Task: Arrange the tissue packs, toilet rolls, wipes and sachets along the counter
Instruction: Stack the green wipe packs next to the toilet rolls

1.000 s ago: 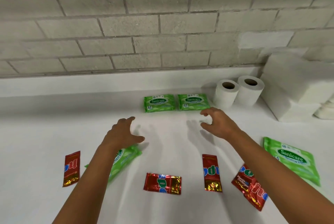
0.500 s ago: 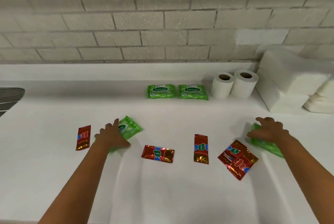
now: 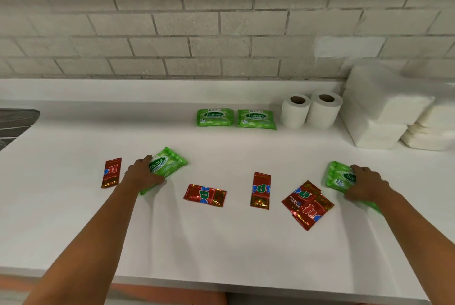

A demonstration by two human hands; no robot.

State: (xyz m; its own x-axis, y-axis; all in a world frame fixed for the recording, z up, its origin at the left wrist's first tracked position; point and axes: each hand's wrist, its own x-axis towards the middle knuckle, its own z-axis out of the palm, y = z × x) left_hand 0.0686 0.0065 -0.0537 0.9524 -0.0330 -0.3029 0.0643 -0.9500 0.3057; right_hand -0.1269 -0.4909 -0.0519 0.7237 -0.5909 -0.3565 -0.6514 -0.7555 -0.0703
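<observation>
Both hands grip green plastic wipes packs on the white counter (image 3: 221,243).

The left hand (image 3: 142,174) curls its fingers and thumb round a green plastic Sanicare wipes pack (image 3: 167,163) lying tilted at the left, just right of a red foil sachet (image 3: 111,172). The right hand (image 3: 366,185) likewise clasps another green wipes pack (image 3: 338,176) at the right, close beside a heap of overlapping red foil sachets (image 3: 307,203). Between the hands lie a flat red sachet (image 3: 204,195) and an upright-lying red sachet (image 3: 260,190), apart from each other. Far along the grey brick wall (image 3: 221,21), two green wipes packs (image 3: 215,117) (image 3: 256,119) sit side by side, then two white toilet rolls (image 3: 294,111) (image 3: 323,108) standing on end and touching, then stacked white tissue packs (image 3: 379,112) at the far right.
</observation>
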